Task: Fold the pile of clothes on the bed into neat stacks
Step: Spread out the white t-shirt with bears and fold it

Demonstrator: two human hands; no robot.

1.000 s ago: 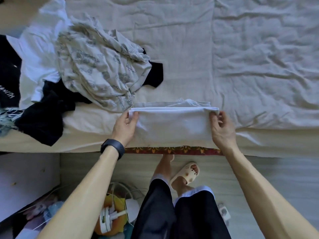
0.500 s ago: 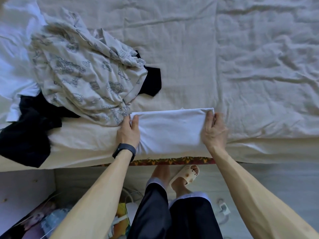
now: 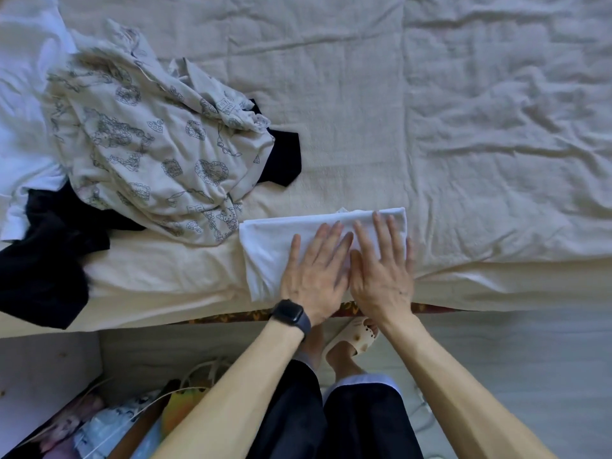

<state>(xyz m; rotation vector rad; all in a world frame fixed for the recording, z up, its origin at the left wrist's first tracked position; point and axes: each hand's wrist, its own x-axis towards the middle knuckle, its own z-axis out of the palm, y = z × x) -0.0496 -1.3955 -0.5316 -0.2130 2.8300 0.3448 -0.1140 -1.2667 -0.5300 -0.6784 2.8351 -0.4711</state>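
While the left hand (image 3: 314, 273) and right hand (image 3: 381, 273) press straight, spread fingers onto the folded white garment (image 3: 265, 250) beneath them at the bed (image 3: 496, 276) edge, this fold seems nearly finished; next probably means reaching the unfolded pile (image 3: 149, 154) up-left of the fingertips.

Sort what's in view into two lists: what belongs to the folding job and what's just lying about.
Job: folded white garment, pressed flat by left hand and right hand; printed cream garment; black clothes; crumpled white garment; bed.
Lying about: slipper; floor cable; floor clutter.
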